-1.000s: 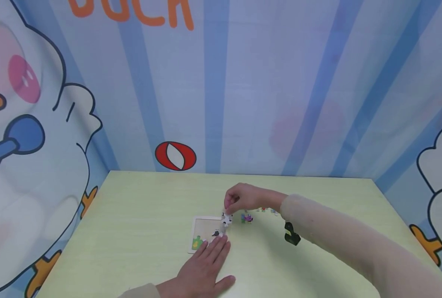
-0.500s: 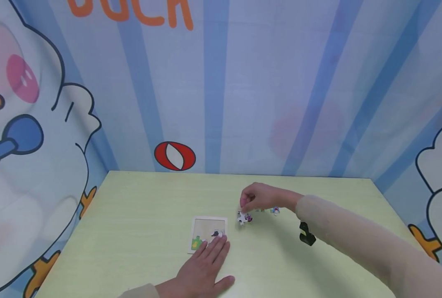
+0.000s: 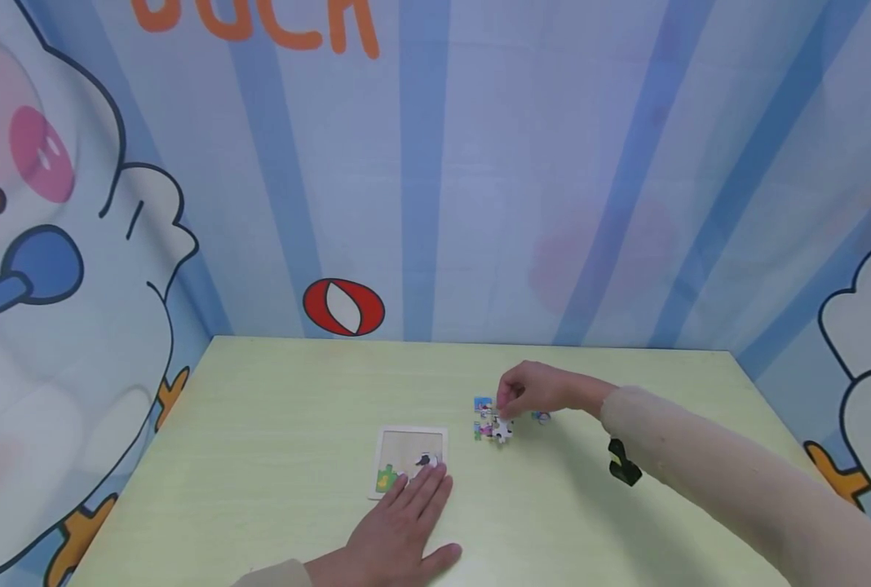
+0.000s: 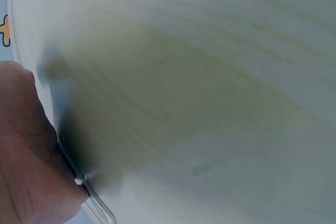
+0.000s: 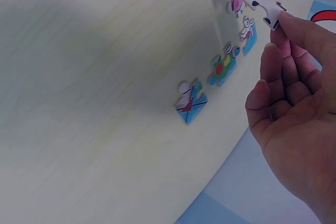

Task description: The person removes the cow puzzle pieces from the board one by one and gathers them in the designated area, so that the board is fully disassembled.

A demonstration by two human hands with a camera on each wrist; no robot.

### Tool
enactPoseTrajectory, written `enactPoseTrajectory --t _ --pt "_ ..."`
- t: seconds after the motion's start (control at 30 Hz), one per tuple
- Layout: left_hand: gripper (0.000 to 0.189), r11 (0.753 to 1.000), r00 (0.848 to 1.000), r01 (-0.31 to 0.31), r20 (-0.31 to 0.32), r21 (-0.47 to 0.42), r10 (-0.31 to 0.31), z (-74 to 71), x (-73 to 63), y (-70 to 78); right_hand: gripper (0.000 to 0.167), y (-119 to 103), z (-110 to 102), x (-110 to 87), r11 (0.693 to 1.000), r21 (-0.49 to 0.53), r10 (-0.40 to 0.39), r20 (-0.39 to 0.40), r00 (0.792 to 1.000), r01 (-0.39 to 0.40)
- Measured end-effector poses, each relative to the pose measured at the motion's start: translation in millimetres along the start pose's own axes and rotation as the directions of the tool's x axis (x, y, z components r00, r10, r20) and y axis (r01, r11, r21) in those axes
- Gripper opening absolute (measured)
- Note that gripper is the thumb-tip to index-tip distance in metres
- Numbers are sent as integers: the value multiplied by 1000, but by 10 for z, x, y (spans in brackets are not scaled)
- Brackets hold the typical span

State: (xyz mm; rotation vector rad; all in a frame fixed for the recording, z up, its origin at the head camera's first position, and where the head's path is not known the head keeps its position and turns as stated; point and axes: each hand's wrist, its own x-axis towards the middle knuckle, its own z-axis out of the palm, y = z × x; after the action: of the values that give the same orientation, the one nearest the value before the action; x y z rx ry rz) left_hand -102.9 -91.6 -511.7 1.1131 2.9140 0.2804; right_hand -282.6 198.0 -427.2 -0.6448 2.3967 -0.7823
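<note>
My right hand (image 3: 534, 387) pinches a white jigsaw piece with black spots (image 5: 261, 1) between thumb and forefinger, held over the table beside the loose pieces. Flat on the lower right part of a small puzzle frame (image 3: 378, 456) lies my left hand (image 3: 406, 522), fingers straight. A green and yellow piece (image 3: 387, 478) sits in the frame's lower left corner. Just above the left fingertips shows a black and white piece (image 3: 426, 460), partly covered by them. In the left wrist view, the fingers (image 4: 42, 192) rest against the frame's edge (image 4: 100, 208).
Several loose jigsaw pieces lie right of the frame: a blue one (image 3: 483, 403), a pink one (image 5: 239, 1), a green one with red (image 5: 223, 69) and a blue and white one (image 5: 191, 100). A printed cloth wall (image 3: 494, 204) stands behind the table (image 3: 259, 408).
My right hand has carried the spotted piece from the puzzle frame's right edge rightward to the loose pieces, uncovering the blue one. The left hand stays in place.
</note>
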Motion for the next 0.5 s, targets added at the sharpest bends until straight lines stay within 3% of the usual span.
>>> enactPoseTrajectory --t 0.2,0.5 --pt "79 999 998 -22 -53 40 24 47 -9 -16 8 95 28 18 999 -14 41 -16 999 -41" --pt "79 1000 1000 -4 7 -8 4 -30 0 11 9 197 86 10 998 -20 51 -48 998 -52"
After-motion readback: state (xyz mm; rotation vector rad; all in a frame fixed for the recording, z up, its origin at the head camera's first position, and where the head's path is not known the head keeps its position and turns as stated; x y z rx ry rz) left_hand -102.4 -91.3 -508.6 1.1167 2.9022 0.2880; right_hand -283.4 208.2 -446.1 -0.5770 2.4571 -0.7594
